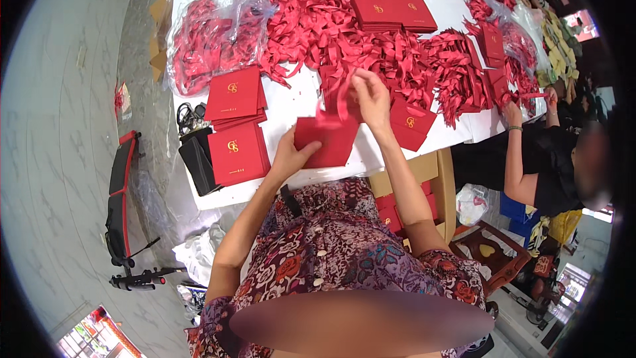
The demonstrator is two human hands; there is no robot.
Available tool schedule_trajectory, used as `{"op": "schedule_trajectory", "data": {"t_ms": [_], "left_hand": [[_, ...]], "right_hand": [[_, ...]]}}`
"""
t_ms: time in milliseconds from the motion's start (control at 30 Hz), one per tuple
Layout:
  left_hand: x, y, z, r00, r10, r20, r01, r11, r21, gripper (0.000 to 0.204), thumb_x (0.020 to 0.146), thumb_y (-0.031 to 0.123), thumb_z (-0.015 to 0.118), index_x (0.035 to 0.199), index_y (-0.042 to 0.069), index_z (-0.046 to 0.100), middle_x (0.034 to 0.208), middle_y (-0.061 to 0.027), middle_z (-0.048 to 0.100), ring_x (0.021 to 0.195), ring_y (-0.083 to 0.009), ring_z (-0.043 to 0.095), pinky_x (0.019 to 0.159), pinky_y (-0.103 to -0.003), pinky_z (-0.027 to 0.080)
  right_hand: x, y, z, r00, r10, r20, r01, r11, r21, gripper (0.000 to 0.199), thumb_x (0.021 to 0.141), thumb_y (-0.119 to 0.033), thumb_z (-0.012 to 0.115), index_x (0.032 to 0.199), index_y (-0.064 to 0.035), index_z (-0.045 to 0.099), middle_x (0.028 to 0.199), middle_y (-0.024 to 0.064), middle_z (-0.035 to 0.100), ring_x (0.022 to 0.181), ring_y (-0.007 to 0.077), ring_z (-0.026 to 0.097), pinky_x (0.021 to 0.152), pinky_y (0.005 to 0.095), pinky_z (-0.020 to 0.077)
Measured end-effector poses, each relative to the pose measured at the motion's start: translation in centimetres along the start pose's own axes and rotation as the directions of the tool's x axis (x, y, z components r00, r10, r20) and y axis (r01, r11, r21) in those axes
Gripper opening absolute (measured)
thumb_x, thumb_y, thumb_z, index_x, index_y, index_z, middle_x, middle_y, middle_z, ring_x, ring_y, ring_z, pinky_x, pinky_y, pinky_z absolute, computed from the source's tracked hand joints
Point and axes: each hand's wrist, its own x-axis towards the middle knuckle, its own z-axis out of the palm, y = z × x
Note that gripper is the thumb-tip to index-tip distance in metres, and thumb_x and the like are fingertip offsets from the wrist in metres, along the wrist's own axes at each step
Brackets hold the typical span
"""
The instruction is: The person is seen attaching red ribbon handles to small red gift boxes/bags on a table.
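Observation:
My left hand [291, 155] grips a flat red paper piece [329, 144] by its left edge, with the thumb on top. It lies over the near edge of the white table. Above it, my right hand [372, 98] pinches a red ribbon [343, 98], which hangs down toward the piece and is blurred by motion. Whether the ribbon is joined to the piece I cannot tell. To the left sit two stacks of red pieces with gold emblems, a near stack [238, 158] and a farther stack [233, 95]. More red pieces [409, 122] lie right of my right hand.
A large heap of red ribbons [305, 26] covers the table's middle, beside a clear plastic bag [215, 43] of ribbons. A black case [199, 159] lies at the left edge. An open carton [437, 185] stands below. At right, a co-worker's arm [520, 152] handles red ribbon.

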Motion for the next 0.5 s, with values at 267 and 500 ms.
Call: {"op": "schedule_trajectory", "data": {"t_ms": [267,500], "left_hand": [[9.4,-1.1,3.7,0.974,0.21,-0.087,-0.221,0.964,-0.146,0.043,0.083,0.015,0.079,0.117,-0.003,0.06,0.104,-0.0087,0.07,0.093,-0.0164,0.066,0.085,-0.032,0.053],[10.2,-6.3,8.3,0.879,0.322,-0.352,-0.223,0.93,0.294,0.06,0.071,0.018,0.085,0.116,-0.004,0.053,0.101,-0.0196,0.063,0.094,-0.0372,0.062,0.086,-0.043,0.049]], "right_hand": [[-6.5,2.9,-3.6,0.912,-0.311,-0.267,0.193,0.9,-0.391,0.023,0.096,-0.007,0.057,0.117,0.0014,0.055,0.11,0.0113,0.055,0.096,0.0198,0.056,0.084,0.0306,0.0471],[-10.0,6.6,-3.8,0.968,-0.249,0.037,0.217,0.753,-0.621,0.039,0.087,-0.003,0.058,0.126,0.0011,0.052,0.121,0.0243,0.048,0.114,0.041,0.051,0.096,0.046,0.0442]]}}
